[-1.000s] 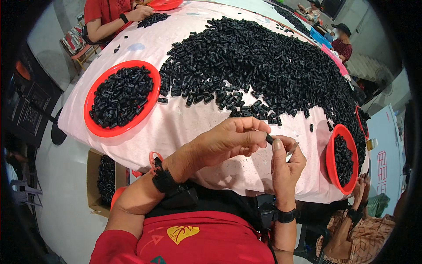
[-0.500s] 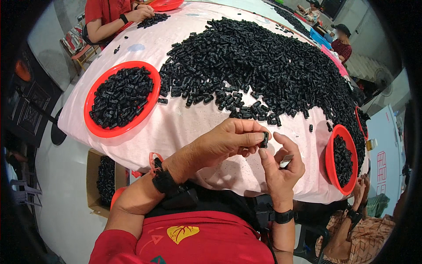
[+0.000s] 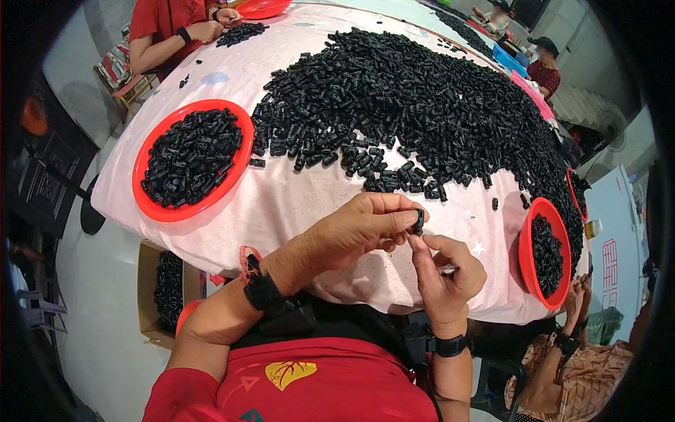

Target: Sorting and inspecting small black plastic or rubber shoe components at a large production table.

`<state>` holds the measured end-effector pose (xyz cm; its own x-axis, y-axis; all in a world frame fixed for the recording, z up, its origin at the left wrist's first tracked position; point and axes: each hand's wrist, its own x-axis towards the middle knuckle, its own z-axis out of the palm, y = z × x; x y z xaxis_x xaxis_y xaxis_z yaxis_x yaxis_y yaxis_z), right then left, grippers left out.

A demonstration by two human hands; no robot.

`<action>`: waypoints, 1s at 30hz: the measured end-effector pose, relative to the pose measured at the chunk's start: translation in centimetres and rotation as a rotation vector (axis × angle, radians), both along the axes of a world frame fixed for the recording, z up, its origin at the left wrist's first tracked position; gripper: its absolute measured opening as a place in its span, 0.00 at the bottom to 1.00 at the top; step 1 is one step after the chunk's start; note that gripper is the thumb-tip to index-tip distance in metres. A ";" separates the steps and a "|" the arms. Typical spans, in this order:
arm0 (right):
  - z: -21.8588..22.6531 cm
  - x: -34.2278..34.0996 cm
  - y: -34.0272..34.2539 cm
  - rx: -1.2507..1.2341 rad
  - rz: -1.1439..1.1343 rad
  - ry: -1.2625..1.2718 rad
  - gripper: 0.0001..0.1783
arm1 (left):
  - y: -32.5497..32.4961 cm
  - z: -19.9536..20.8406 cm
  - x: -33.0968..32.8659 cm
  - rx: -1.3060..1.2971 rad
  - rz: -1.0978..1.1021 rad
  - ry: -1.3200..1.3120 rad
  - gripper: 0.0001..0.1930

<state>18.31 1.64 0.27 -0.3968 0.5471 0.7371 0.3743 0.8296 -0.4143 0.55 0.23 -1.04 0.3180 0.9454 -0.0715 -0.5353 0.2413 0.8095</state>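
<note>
My left hand (image 3: 355, 232) pinches a small black plastic part (image 3: 419, 221) between thumb and fingertips, just above the near edge of the pink-covered table (image 3: 295, 197). My right hand (image 3: 444, 271) is raised beside it, index finger touching the underside of the part, the other fingers curled around something small and pale that I cannot make out. A large heap of the same black parts (image 3: 408, 112) spreads across the table beyond my hands.
A red bowl (image 3: 191, 160) full of black parts sits at the left, another red bowl (image 3: 545, 252) at the right edge. A cardboard box (image 3: 163, 288) with more parts stands on the floor at the left. Other people sit at the far side and right.
Both hands have shifted slightly left and closer together. My right index finger now touches the part in my left fingertips.
</note>
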 end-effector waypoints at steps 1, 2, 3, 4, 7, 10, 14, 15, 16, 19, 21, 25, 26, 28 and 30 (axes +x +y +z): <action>0.2 -0.1 -0.2 -0.122 -0.031 0.017 0.12 | 0.0 -0.1 -0.2 0.024 -0.022 -0.021 0.12; 0.3 -0.1 -0.3 -0.244 -0.063 0.033 0.12 | 0.1 -0.2 -0.4 0.048 -0.043 -0.042 0.12; 0.3 -0.1 -0.2 -0.244 -0.065 0.032 0.12 | 0.2 -0.1 -0.4 0.048 -0.045 -0.043 0.12; 0.2 0.0 0.0 -0.365 -0.025 0.026 0.13 | 0.2 0.0 -0.5 0.059 -0.069 -0.014 0.13; 0.5 -0.1 0.1 -0.566 0.023 0.030 0.15 | 0.0 0.3 -0.5 0.095 -0.100 0.024 0.14; 0.4 0.1 0.3 -0.616 0.041 0.027 0.17 | -0.1 0.4 -0.4 0.128 -0.117 0.028 0.16; -0.4 0.5 0.8 -0.613 0.068 0.011 0.19 | 0.0 0.6 -0.1 0.157 -0.119 0.052 0.15; -0.5 0.3 0.7 -0.613 0.071 0.011 0.19 | -0.1 0.5 -0.3 0.156 -0.116 0.054 0.15; -0.5 0.1 0.6 -0.622 0.083 0.037 0.20 | 0.0 0.4 -0.4 0.158 -0.122 0.049 0.16; -0.1 0.1 0.5 -0.645 0.086 0.032 0.20 | -0.1 0.5 -0.5 0.156 -0.126 0.041 0.16; 0.1 0.3 0.4 -0.659 0.082 0.003 0.20 | -0.1 0.7 -0.4 0.153 -0.118 0.040 0.16; 0.2 0.2 0.3 -0.713 0.073 -0.004 0.20 | -0.2 0.6 -0.6 0.147 -0.133 0.052 0.16; 0.3 0.1 0.2 -0.713 0.066 -0.016 0.20 | -0.2 0.6 -0.6 0.145 -0.133 0.050 0.15; 0.3 0.1 0.2 -0.699 0.067 -0.006 0.20 | -0.1 0.5 -0.6 0.145 -0.135 0.050 0.15; 0.3 0.1 0.2 -0.686 0.071 0.003 0.21 | 0.0 0.3 -0.5 0.144 -0.136 0.050 0.15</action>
